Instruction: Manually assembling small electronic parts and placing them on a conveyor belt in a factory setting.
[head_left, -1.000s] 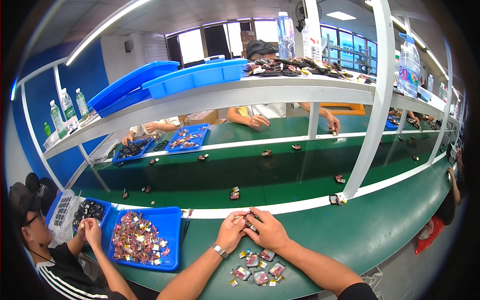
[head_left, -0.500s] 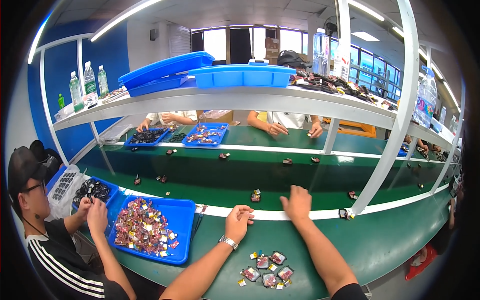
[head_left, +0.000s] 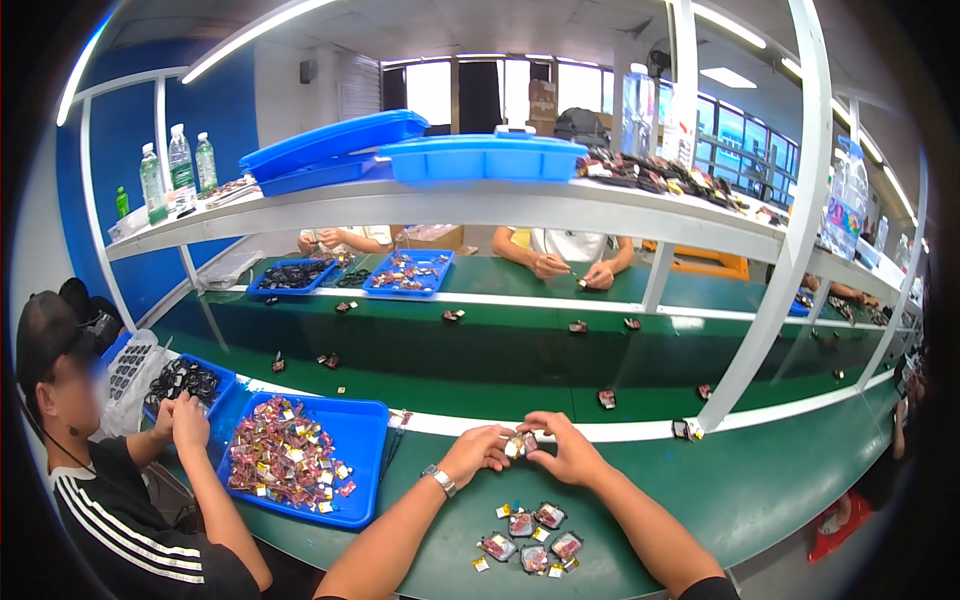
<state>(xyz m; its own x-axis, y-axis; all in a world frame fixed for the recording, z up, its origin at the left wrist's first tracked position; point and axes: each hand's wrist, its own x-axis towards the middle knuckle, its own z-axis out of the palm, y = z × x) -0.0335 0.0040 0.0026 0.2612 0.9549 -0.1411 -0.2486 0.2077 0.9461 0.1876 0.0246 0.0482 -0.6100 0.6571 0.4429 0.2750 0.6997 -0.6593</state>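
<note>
Above the green bench's far edge, a small electronic module (head_left: 520, 444) with a reddish circuit board and a pale part is held between my two hands. My right hand (head_left: 570, 450) pinches its right side between thumb and fingers. My left hand (head_left: 477, 458), below a metal wristwatch (head_left: 438, 480), has its curled fingers at the module's left side. Closer to me, a cluster of similar modules (head_left: 534, 558) in dark frames lies on the bench, with small yellow-and-white pieces (head_left: 481, 564) among them.
Left of my arm stands a blue tray (head_left: 375, 440) heaped with reddish boards. A co-worker (head_left: 120, 500) sits beside it, near a tray of black parts (head_left: 185, 380). Ahead runs a green conveyor (head_left: 450, 370) carrying scattered modules. A white post (head_left: 757, 340) rises at right; a shelf (head_left: 480, 207) crosses above.
My right hand has come back from the conveyor with a module that lay there. Both hands now meet around it. Other modules on the belt have shifted slightly.
</note>
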